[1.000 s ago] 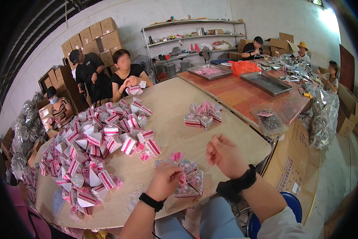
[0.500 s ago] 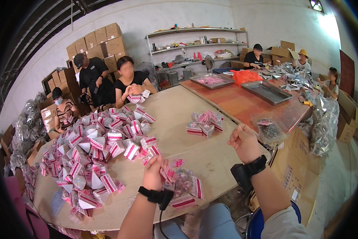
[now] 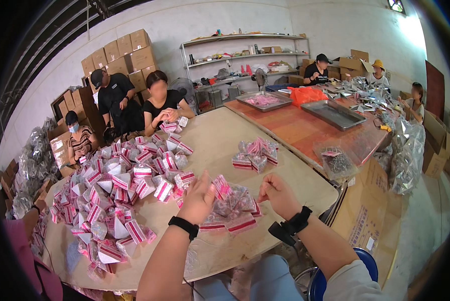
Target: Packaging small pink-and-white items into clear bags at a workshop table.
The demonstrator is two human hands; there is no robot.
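The person's left hand is at the left side of a small cluster of pink-and-white triangular packets, which lies on the pale bench in front of the person. Its fingers reach upward, fairly straight, with the thumb side next to a bright pink tab; whether its grip pinches that tab cannot be told, as the hand's own back hides the contact. The right hand is raised just right of the same cluster, its grip drawn in with the fingertips together; anything thin between them would be too small to make out. Each wrist wears a black band.

Beyond the hands, a second packet cluster sits on the bench, well apart from the large loose packet heap on the left. A co-worker at the far side of the heap has both hands together near some packets.

On the adjoining red-brown bench are two metal trays, the farther one carrying pink pieces, the nearer one beside an orange-red plastic bag. A clear bag with dark contents lies at that bench's near corner.
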